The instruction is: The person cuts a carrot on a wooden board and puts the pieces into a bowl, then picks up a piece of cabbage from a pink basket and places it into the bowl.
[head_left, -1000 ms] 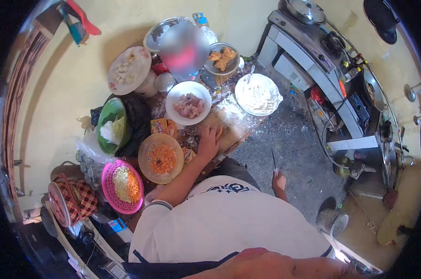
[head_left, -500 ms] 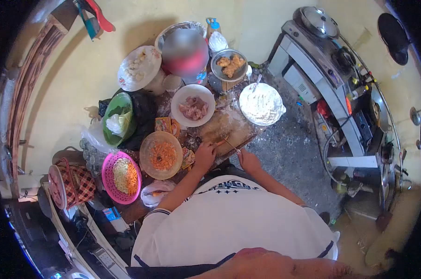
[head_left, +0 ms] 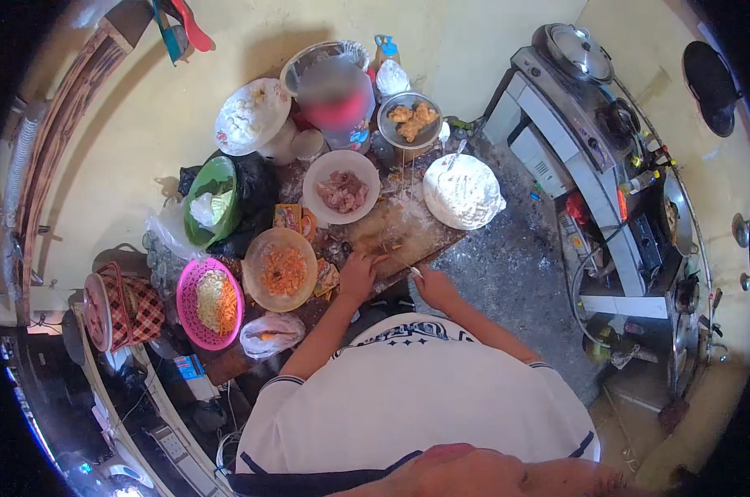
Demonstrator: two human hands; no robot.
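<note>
My left hand (head_left: 358,278) is closed on a small orange carrot (head_left: 381,258), pressed on the wooden cutting board (head_left: 429,238) near its front edge. My right hand (head_left: 435,289) is closed round the pale handle of a knife (head_left: 413,270). The thin blade points away from me towards the board, just right of the carrot, and is hard to make out. Beyond the hands stands a white bowl of raw meat pieces (head_left: 340,156). To the right of that, a bowl of white flour (head_left: 495,192) has a spoon in it.
On the left are a bowl with a chopped orange mix (head_left: 257,294), a pink basket of shredded vegetables (head_left: 183,313), a green basin (head_left: 196,236) and a plastic bag (head_left: 263,338). Fried pieces (head_left: 416,124) lie in a bowl at the back. A stove counter (head_left: 557,116) stands at right.
The whole view has shifted slightly. My right hand and the knife sit a little farther from the carrot and nearer me. Both hands keep their grips.
</note>
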